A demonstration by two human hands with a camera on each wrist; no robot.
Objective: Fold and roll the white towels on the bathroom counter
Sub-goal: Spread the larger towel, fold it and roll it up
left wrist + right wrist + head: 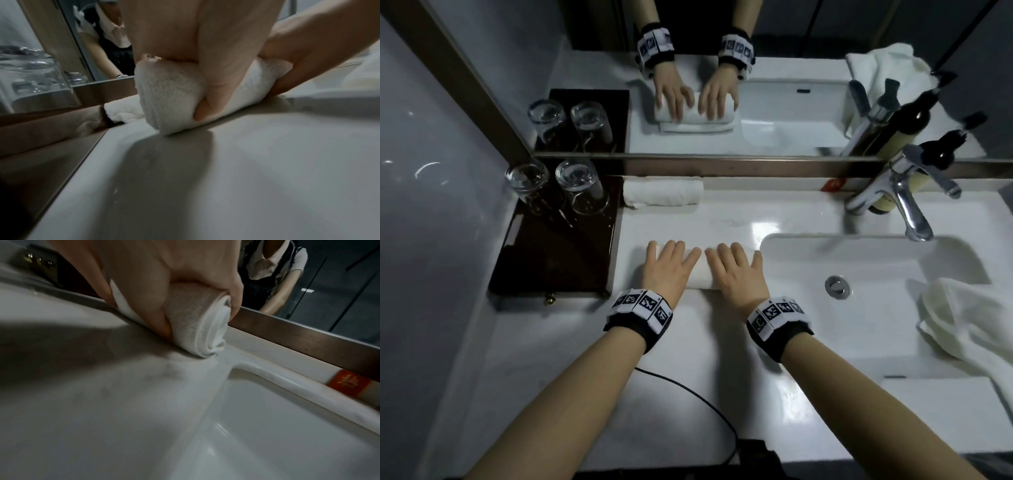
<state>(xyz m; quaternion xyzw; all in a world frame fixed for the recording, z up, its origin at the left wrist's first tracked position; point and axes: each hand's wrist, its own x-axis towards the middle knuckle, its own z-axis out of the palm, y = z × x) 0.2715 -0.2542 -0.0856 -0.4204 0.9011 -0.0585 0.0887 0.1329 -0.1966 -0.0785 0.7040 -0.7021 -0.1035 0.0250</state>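
Both hands press down on a rolled white towel near the middle of the bathroom counter.

The left hand [667, 265] and right hand [736, 270] lie side by side on the towel roll [702, 265], fingers spread over its top and thumbs curled round its near side; the roll lies flat on the counter [688, 342], its right end close to the left rim of the sink [876, 346]. A finished roll [663, 192] rests along the back edge beside a dark tray [551, 260]. A loose towel [969, 325] hangs over the sink's right edge.
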